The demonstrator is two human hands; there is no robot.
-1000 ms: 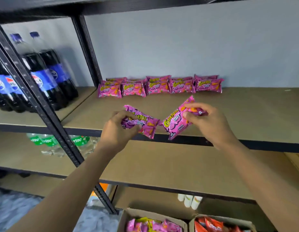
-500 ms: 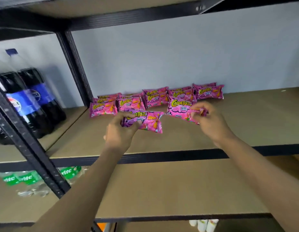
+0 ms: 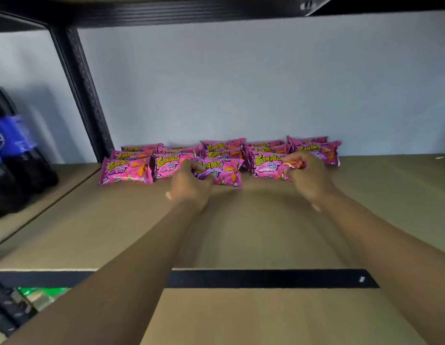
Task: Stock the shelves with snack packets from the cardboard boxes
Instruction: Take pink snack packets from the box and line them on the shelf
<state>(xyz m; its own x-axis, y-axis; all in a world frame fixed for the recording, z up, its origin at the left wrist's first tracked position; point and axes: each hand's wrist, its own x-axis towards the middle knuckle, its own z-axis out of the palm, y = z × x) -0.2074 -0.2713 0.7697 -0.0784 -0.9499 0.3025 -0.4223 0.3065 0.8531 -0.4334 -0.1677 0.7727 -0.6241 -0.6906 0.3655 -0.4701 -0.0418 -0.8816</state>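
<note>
1. The left hand (image 3: pixel 191 185) grips a pink Cornitoz packet (image 3: pixel 221 171) on the brown shelf (image 3: pixel 241 232).
2. The right hand (image 3: pixel 307 178) pinches another Cornitoz packet (image 3: pixel 268 165) just to the right.
3. Both packets sit at the near edge of the stocked packets (image 3: pixel 131 160) along the far wall.
4. Pepsi bottles (image 3: pixel 9 155) stand at far left.

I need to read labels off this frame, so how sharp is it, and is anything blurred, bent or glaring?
Head view: lettering on the pink snack packets reads clearly; head view: the dark blue-labelled cola bottle at left is smeared; head view: the black metal upright slants from wide-angle distortion; head view: light is even, no glare, a soft shadow under the left hand.
</note>
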